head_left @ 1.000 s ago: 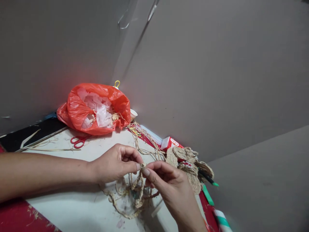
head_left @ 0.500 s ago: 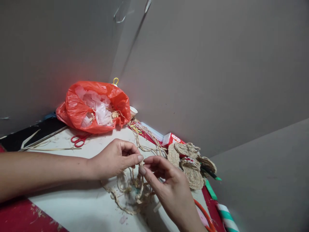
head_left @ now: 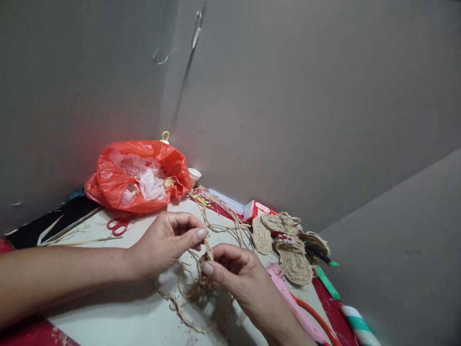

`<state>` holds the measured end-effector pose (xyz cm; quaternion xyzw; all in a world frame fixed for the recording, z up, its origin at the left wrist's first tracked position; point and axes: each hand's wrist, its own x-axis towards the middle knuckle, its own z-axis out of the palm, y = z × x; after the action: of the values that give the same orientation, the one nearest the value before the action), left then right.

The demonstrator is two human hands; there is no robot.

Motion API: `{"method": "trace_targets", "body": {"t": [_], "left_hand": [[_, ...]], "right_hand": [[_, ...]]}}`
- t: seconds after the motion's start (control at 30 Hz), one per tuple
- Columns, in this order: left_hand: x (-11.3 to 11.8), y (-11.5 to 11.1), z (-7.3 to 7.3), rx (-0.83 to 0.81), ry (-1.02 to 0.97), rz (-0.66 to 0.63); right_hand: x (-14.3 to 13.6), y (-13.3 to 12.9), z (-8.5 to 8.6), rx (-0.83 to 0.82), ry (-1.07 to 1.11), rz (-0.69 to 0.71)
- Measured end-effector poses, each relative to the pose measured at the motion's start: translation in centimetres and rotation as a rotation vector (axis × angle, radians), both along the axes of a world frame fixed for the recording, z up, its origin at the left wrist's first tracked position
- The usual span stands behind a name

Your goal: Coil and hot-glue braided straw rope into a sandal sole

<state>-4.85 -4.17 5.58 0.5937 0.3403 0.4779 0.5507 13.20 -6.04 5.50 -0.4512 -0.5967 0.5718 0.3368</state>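
A thin braided straw cord (head_left: 208, 247) runs between my two hands over the white board. My left hand (head_left: 171, 238) pinches its upper part between thumb and forefinger. Just below and to the right, my right hand (head_left: 234, 271) grips the same cord, thumb against the fingers. More of the cord hangs down under my hands and lies in a loose, partly blurred loop on the white board (head_left: 144, 317). Some of the loop is hidden behind my right hand.
A red plastic bag (head_left: 108, 185) with white plastic and straw scraps stands at the back left. Red-handled scissors (head_left: 118, 226) lie before it. Woven straw soles (head_left: 297, 262) are piled at right. A pink tool (head_left: 293, 307), probably a glue gun, lies beside my right wrist. Grey walls (head_left: 288, 105) stand behind.
My hands have moved slightly apart, the right one lower, so a longer stretch of braided cord shows between them. The camera view has tilted up and shifted a little.
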Motion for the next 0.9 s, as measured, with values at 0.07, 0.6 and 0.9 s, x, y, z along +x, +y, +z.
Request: {"method": "trace_targets", "body": {"t": [0.07,0.6,0.9], "left_hand": [[0.0,0.0,0.1,0.01,0.001,-0.012],[-0.3,-0.2,0.4,0.067,0.042,-0.039],[-0.4,-0.4,0.1,0.164,0.004,0.013]], "right_hand": [[-0.1,-0.1,-0.1,0.047,-0.005,-0.001],[-0.7,-0.8,0.9,0.332,-0.158,-0.005],[-0.8,-0.5,0.4,-0.03,0.094,0.117]]}}
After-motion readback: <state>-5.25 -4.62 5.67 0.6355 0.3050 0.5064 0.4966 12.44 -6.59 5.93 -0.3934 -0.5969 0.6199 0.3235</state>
